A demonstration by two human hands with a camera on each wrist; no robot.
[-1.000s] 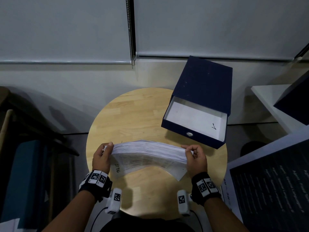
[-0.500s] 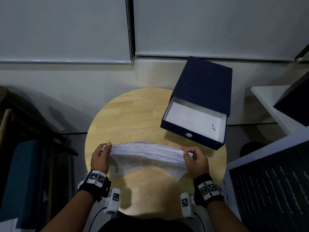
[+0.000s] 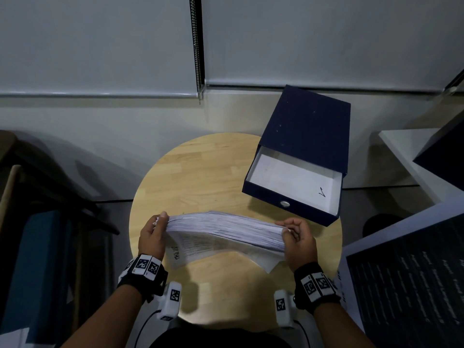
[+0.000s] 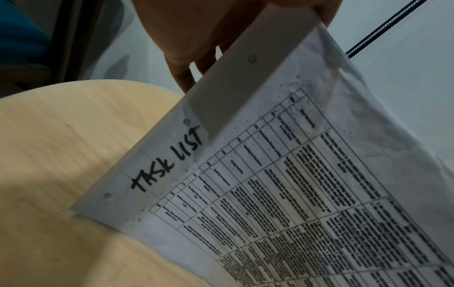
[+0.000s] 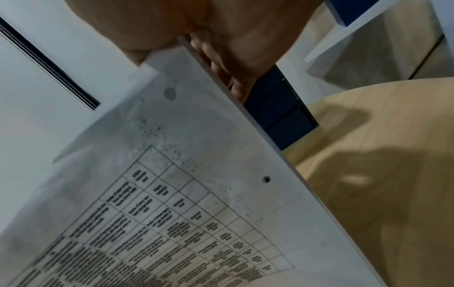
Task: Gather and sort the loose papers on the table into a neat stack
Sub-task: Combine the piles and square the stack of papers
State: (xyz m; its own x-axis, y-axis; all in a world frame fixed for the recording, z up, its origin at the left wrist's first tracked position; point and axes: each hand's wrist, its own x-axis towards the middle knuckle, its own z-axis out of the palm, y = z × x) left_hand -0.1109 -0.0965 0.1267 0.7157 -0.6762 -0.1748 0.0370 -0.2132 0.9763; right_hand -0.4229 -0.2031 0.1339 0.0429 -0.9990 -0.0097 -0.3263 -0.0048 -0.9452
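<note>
A person stands over a round wooden table [image 3: 200,177], holding a thick stack of printed papers [image 3: 226,227] upright on its long edge, just above or on the tabletop near its front. The left hand [image 3: 152,237] grips the stack's left end, with the thumb on top and the fingers [image 4: 181,77] curled behind. The right hand [image 3: 298,241] pinches the right end in the same way. The nearest sheet, a punched table headed "TASK LIST" [image 4: 169,161] in marker, hangs lower than the rest and bows outward, so the edges are not yet even. A navy drawer-style file box [image 3: 306,136] sits at the table's far right, its white-lined drawer [image 3: 291,177] pulled open. The stack appears ready to be tapped square. The likely risk is that the loose front sheet slides out or creases underneath when the stack drops onto the wood. Loosening both grips at once could also let the sagging middle fan apart.
</note>
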